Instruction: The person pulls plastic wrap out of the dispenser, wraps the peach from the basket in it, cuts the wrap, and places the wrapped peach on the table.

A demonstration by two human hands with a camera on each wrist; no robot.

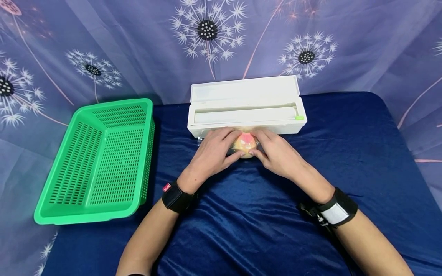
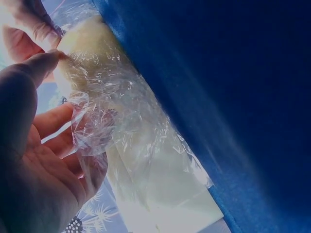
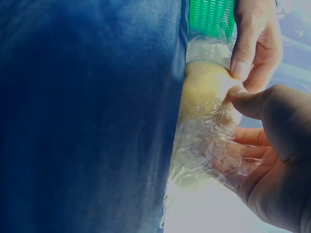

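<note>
A yellow peach-like fruit (image 1: 246, 145) with a pink top sits on the table, close in front of the white box. Clear cling film (image 2: 104, 116) lies crinkled over and beside it. My left hand (image 1: 216, 150) holds the fruit from the left, its thumb at the near side and its fingers curled toward the far side. From the right, my right hand (image 1: 279, 154) grips it the same way, the two thumbs nearly meeting. Both wrist views show bunched film against the fingers; the fruit (image 3: 204, 87) shows pale yellow through it.
Behind the hands stands a long white cling film box (image 1: 207, 129), lid raised, a roll (image 1: 246, 115) inside and a green tab (image 1: 299, 117) at its right end. A green plastic basket (image 1: 138, 203) is at the left. Dark blue cloth (image 1: 241, 230) covers the table; a patterned curtain hangs behind.
</note>
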